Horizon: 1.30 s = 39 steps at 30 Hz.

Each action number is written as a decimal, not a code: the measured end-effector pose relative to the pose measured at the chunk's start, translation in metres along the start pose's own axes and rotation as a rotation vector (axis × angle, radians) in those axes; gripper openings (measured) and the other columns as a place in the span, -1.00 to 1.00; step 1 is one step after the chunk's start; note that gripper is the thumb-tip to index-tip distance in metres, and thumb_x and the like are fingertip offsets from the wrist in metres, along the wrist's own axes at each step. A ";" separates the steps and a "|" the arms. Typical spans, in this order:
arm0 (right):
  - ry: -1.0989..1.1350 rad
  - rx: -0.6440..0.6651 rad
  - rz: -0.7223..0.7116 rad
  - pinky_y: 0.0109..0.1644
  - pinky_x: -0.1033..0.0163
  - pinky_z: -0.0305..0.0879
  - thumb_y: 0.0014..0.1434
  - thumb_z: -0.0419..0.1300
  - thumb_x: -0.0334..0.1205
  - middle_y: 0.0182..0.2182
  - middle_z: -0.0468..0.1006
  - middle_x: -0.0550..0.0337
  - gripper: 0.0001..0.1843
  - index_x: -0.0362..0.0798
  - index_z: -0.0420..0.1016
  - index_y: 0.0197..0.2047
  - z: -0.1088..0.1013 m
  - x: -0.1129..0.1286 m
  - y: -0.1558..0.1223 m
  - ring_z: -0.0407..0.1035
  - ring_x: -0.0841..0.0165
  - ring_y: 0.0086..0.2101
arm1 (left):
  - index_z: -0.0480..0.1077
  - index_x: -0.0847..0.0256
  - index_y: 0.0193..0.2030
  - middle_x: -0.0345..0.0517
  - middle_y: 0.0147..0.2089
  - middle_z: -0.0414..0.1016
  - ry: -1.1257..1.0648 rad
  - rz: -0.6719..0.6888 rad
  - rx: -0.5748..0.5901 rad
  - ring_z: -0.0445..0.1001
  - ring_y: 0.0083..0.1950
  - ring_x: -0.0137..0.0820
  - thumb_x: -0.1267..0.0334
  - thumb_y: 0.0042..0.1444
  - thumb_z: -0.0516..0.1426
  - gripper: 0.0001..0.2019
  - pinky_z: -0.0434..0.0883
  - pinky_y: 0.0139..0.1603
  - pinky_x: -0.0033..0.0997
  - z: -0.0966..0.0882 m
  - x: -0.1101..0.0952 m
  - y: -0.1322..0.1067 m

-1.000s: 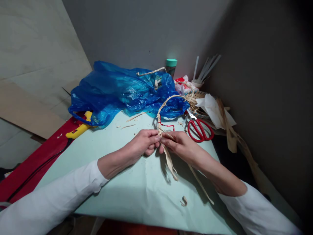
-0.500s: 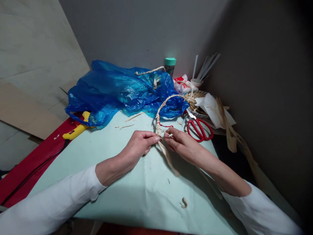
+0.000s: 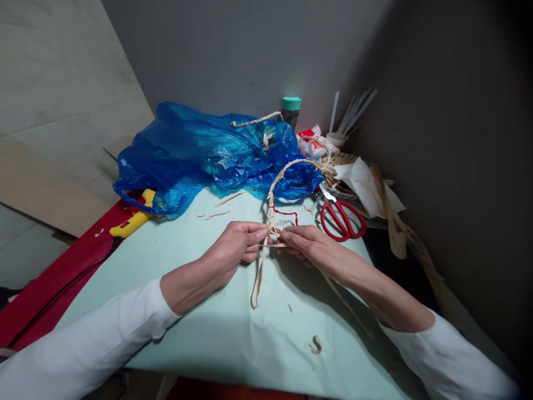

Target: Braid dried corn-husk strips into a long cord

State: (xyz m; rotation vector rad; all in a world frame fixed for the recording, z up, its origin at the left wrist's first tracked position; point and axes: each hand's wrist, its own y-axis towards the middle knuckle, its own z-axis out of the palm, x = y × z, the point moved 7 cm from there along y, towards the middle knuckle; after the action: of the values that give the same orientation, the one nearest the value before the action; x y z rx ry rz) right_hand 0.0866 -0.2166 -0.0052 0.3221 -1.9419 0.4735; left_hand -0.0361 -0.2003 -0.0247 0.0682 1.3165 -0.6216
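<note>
A pale braided cord of dried plant fibre [image 3: 278, 179] curves from a coil by the basket down to my hands. My left hand [image 3: 239, 248] pinches the braid's near end between thumb and fingers. Just to its right, my right hand [image 3: 306, 243] pinches strands of the same fibre, one of them stretched across between the hands. A loose fibre strand [image 3: 259, 278] hangs from the braid towards me, and another trails below my right wrist. Red string [image 3: 287, 213] is attached to the braid and runs towards my right hand. My fingers partly hide the braid's end.
Red-handled scissors [image 3: 342, 220] lie right of my hands. A blue plastic bag [image 3: 208, 150] fills the back left, near a yellow-handled tool [image 3: 132, 223] with a black cord. Behind stand a green-lidded jar [image 3: 291, 111] and a cup of white strips [image 3: 336, 139]. Fibre scraps dot the green tabletop [image 3: 200, 333].
The loose strand has swung from the right to the left below the braid. My right hand has dropped slightly, and a strand is now stretched crosswise between the hands.
</note>
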 end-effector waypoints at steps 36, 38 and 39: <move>-0.546 -0.410 -0.108 -0.46 0.32 -0.11 0.14 0.07 -0.27 -0.64 0.18 0.35 -0.76 -0.04 0.15 -0.53 -0.007 0.018 -0.002 0.01 0.48 -0.58 | 0.27 0.26 -0.23 -0.34 -0.49 0.13 -0.008 0.020 0.040 -0.11 -0.61 -0.70 0.21 0.16 0.14 -0.83 -0.15 -0.62 -0.62 0.007 0.007 -0.006; -0.588 -0.432 -0.095 -0.46 0.31 -0.13 0.12 0.07 -0.28 -0.64 0.17 0.34 -0.76 -0.04 0.13 -0.54 -0.006 0.020 -0.004 -0.01 0.48 -0.58 | 0.26 0.25 -0.27 -0.39 -0.52 0.04 0.014 0.016 0.046 -0.13 -0.62 -0.69 0.21 0.14 0.15 -0.83 -0.16 -0.62 -0.61 0.009 0.007 -0.005; -0.610 -0.443 -0.086 -0.45 0.30 -0.14 0.12 0.07 -0.28 -0.64 0.17 0.34 -0.77 -0.04 0.13 -0.54 -0.005 0.021 -0.004 -0.02 0.47 -0.58 | 0.25 0.24 -0.28 -0.41 -0.53 0.01 0.030 0.018 0.040 -0.13 -0.63 -0.68 0.22 0.13 0.15 -0.83 -0.16 -0.63 -0.61 0.010 0.006 -0.004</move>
State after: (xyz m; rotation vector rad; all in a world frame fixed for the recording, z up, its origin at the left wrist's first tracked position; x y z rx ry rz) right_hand 0.0844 -0.2183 0.0164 0.2771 -2.5390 -0.1444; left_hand -0.0289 -0.2098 -0.0260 0.1222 1.3309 -0.6338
